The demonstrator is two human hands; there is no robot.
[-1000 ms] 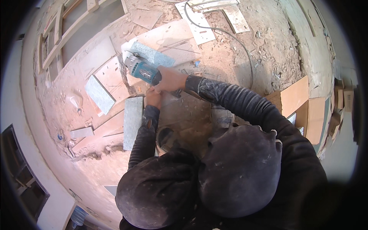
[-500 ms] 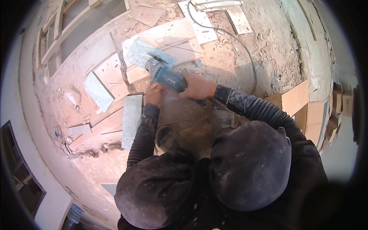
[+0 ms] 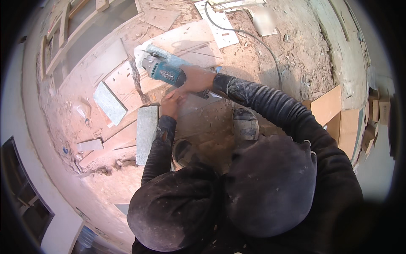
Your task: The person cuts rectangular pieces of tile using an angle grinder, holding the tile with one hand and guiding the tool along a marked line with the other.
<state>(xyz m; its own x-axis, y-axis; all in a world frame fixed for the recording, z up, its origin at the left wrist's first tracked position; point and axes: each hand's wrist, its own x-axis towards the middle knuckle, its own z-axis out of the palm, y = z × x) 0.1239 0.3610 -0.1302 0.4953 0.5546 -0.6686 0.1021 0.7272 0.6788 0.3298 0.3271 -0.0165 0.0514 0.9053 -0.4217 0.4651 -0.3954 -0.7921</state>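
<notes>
My right hand (image 3: 197, 78) is wrapped around the rear of a teal angle grinder (image 3: 167, 73) with a silver head. The grinder's disc (image 3: 155, 54) is over the left part of a grey stone tile (image 3: 172, 58), which lies on a larger pale slab (image 3: 198, 36). Whether the disc touches the tile I cannot tell. Just below the grinder's rear end, my left hand (image 3: 171, 104) has its fingers curled together; what they hold, if anything, is hidden. Beside my left forearm lies another grey tile (image 3: 146, 131).
More tile pieces lie left, one grey (image 3: 109, 103) and one small (image 3: 90, 145), near a clear plastic bag (image 3: 83, 109). A dark cable (image 3: 270, 51) curves across the rubble at right. Cardboard (image 3: 327, 106) stands far right; a wooden frame (image 3: 63, 42) is at upper left.
My right hand has moved the grinder left and slightly away from me, bringing its disc toward the tile's left end. My left hand has stayed nearly in place, and the grinder's body has moved off it.
</notes>
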